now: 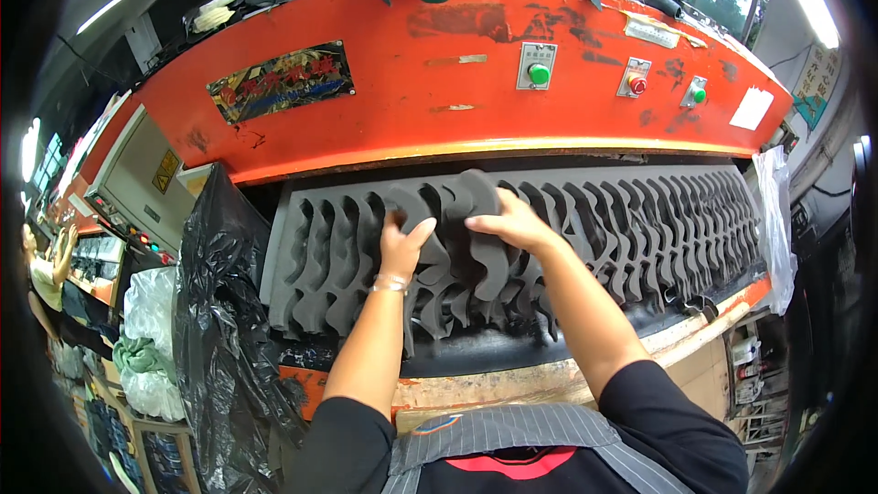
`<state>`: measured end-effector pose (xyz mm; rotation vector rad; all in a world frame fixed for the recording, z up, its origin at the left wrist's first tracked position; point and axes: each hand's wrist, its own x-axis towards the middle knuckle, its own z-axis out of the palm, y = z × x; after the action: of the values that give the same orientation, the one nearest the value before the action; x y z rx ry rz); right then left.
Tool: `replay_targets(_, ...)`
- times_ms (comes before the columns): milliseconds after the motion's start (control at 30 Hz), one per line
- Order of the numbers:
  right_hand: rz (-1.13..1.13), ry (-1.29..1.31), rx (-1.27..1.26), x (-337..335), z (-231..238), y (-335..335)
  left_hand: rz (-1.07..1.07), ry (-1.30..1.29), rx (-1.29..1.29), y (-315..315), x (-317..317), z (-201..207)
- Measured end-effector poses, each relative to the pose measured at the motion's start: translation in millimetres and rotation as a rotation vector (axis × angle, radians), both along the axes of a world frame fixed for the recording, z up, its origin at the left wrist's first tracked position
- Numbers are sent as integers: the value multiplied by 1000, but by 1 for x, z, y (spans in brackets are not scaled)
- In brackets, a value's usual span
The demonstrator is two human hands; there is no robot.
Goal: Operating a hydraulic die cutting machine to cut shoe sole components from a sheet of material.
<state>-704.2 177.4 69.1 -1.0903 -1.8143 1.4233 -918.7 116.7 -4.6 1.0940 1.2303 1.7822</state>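
Observation:
A long dark grey foam sheet (314, 190) lies on the black bed of an orange machine, cut through with rows of wavy slots. My left hand (405, 245) is closed on a curved foam piece (437, 256) that stands up at the sheet's left-centre part. Beside it, my right hand (514, 222) grips a larger S-shaped foam piece (490, 267), thumb on its near face and fingers behind. This piece rises above the sheet. Several loose foam strips hang along the sheet's front edge below my hands. My left fingertips are partly hidden by the foam.
The machine's orange beam (402, 82) spans the far side, with green buttons (539, 74) and a red button (637, 85). A black plastic bag (222, 311) hangs at the left, and clear plastic (776, 220) at the right. Another person (50, 274) stands far left.

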Motion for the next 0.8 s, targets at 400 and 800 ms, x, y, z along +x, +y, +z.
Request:
replay_targets(400,-141,-371,-146,-36,-55,47,-29,-402,223,-135,-75,126)
replay_targets(800,-355,625,-113,1,-41,-3,-140,590,-447,59,19,38)
